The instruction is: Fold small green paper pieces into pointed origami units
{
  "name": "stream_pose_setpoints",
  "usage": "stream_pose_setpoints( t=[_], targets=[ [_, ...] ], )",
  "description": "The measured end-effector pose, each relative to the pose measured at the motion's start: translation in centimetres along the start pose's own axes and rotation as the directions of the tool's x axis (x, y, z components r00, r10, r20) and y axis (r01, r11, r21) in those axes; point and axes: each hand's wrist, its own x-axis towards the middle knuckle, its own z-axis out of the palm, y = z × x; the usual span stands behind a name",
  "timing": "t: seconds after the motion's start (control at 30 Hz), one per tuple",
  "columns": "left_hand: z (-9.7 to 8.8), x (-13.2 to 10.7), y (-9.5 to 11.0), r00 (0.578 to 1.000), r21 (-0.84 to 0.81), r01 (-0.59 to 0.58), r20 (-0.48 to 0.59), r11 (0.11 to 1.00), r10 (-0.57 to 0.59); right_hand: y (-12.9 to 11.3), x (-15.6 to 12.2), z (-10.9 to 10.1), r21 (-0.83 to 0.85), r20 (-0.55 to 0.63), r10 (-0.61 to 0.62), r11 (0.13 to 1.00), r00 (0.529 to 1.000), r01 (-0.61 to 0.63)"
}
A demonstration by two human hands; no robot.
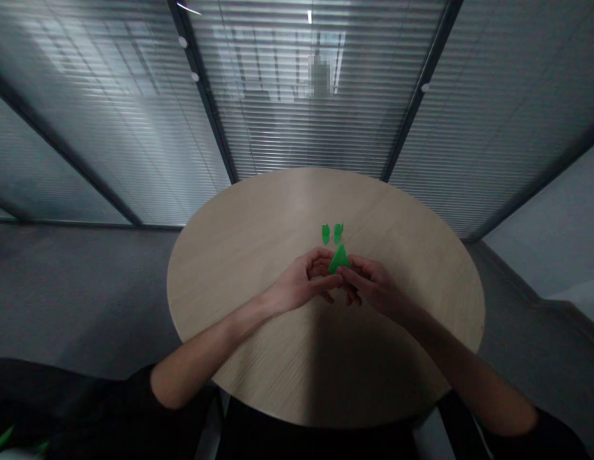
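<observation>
A bright green triangular piece, its point facing away from me, is held up between my two hands above the table. My left hand grips its left lower corner, thumb in front and fingers curled behind. On the other side, my right hand pinches the lower right edge with its thumb. The fingers partly cover the piece's bottom edge. Just beyond the hands, two small green elongated pieces, a left one and a right one, lie side by side on the wood; their kind is too small to tell.
The round light-wood table fills the middle, with a shadow across its near side. Glass partitions with horizontal blinds stand behind it. A grey carpet surrounds it. Green leaves show at the lower left corner.
</observation>
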Motion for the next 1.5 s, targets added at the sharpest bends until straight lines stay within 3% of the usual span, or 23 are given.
stream_pose_setpoints(
  t=[0.2, 0.5, 1.03, 1.13, 1.27, 1.5],
  targets=[
    [-0.2, 0.1, 0.1, 0.99, 0.112, -0.072, -0.111, 0.991, 0.084, -0.3, -0.4, 0.2, -0.043, 0.043, -0.048, 0.998, 0.998, 0.05],
    [0.2, 0.0, 0.0, 0.976, 0.172, -0.156, -0.122, 0.973, 0.178, -0.6, -0.5, 0.5, -0.075, 0.05, -0.122, 0.989, 0.991, 0.125],
    [0.4, -0.2, -0.7, 0.933, 0.302, -0.205, -0.226, 0.931, 0.278, -0.4, -0.6, 1.1, -0.028, 0.163, -0.05, 0.998, 0.985, 0.055],
    [0.4, -0.4, -0.8, 0.927, 0.442, -0.172, -0.229, 0.881, 0.296, -0.5, -0.6, 1.2, -0.032, 0.164, -0.053, 0.998, 0.985, 0.059],
    [0.3, -0.6, -0.5, 0.908, 0.644, -0.172, -0.189, 0.746, 0.373, -0.6, -0.8, 1.4, -0.077, 0.162, -0.063, 0.994, 0.985, 0.077],
    [0.1, -0.5, -0.3, 0.928, 0.698, -0.182, -0.111, 0.693, 0.355, -0.2, -0.8, 1.7, -0.035, 0.178, -0.052, 0.998, 0.983, 0.06]
  ],
)
